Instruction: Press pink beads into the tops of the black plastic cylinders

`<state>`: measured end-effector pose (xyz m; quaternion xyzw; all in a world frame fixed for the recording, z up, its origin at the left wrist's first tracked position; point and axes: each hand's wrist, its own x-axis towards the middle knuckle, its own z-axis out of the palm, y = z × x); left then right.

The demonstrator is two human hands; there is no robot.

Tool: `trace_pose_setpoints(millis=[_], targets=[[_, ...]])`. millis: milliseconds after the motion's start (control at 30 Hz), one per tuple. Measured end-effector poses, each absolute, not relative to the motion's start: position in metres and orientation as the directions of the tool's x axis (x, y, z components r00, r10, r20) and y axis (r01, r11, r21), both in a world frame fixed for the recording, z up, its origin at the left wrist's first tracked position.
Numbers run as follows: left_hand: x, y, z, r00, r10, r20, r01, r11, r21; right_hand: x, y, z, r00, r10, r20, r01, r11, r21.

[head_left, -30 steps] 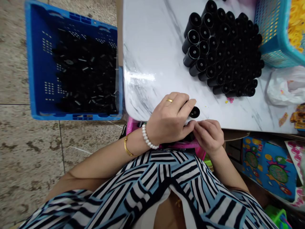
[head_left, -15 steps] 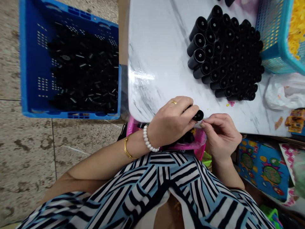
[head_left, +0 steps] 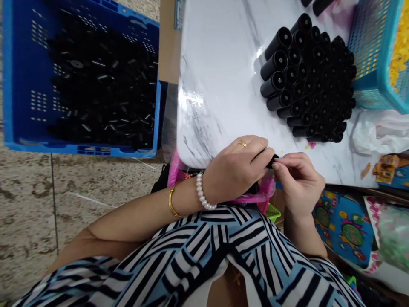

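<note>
My left hand (head_left: 238, 168), with a ring, a pearl bracelet and a gold bangle, is wrapped round a black plastic tube (head_left: 272, 161). Most of that tube is hidden by the fingers; only its end shows. At that end my right hand (head_left: 300, 179) has thumb and forefinger pinched together, touching the rim. Whatever the pinch holds is too small to make out. Many similar black tubes (head_left: 281, 59) stand upright in a tight group on the white marbled table (head_left: 217, 85). Below my hands, a pink-lined container (head_left: 174, 172) is partly covered by my left forearm.
A blue crate (head_left: 79, 149) full of black pieces sits at the left, beside a cardboard box (head_left: 169, 51). At the right are a turquoise basket (head_left: 367, 47) of yellow pieces and a white plastic bag (head_left: 372, 132). Small pink bits (head_left: 312, 145) lie near the tubes.
My right fingertips have come onto the tube's end, where a small gap and a bit of pink showed before. The tube's end face is now mostly covered. The view has shifted slightly.
</note>
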<state>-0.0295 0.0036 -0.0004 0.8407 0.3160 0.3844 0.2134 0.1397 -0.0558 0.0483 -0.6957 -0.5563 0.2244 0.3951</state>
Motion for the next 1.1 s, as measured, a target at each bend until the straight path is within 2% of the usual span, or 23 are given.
trace_pose_setpoints(millis=[67,133,233,300,467,733,1033,1100], targets=[[-0.030,0.004,-0.001,0.499,0.694,0.519,0.365,-0.712,0.600,0.139,-0.055,0.046,0.348,0.937,-0.011,0.430,-0.171,-0.886],[-0.030,0.004,-0.001,0.495,0.694,0.523,0.358,-0.711,0.606,0.138,-0.050,0.044,0.343,0.919,-0.195,0.238,-0.286,-0.928],[-0.030,0.004,-0.002,0.503,0.694,0.515,0.337,-0.707,0.622,0.140,-0.039,0.045,0.216,0.877,-0.428,0.026,-0.444,-0.896],[-0.030,0.004,-0.002,0.512,0.695,0.505,0.323,-0.700,0.637,0.144,-0.032,0.047,0.146,0.861,-0.487,-0.016,-0.490,-0.871],[-0.029,0.004,-0.002,0.505,0.721,0.475,0.342,-0.672,0.656,0.154,-0.023,0.052,0.027,0.834,-0.550,0.053,-0.551,-0.833],[-0.029,0.004,-0.001,0.515,0.741,0.431,0.377,-0.647,0.663,0.150,-0.018,0.049,0.056,0.833,-0.550,0.105,-0.553,-0.827],[-0.027,0.005,-0.003,0.473,0.737,0.483,0.364,-0.662,0.655,0.162,-0.016,0.051,-0.056,0.792,-0.608,0.074,-0.604,-0.794],[-0.029,0.007,-0.004,0.492,0.712,0.502,0.342,-0.688,0.640,0.164,-0.022,0.049,-0.071,0.821,-0.566,0.082,-0.561,-0.824]])
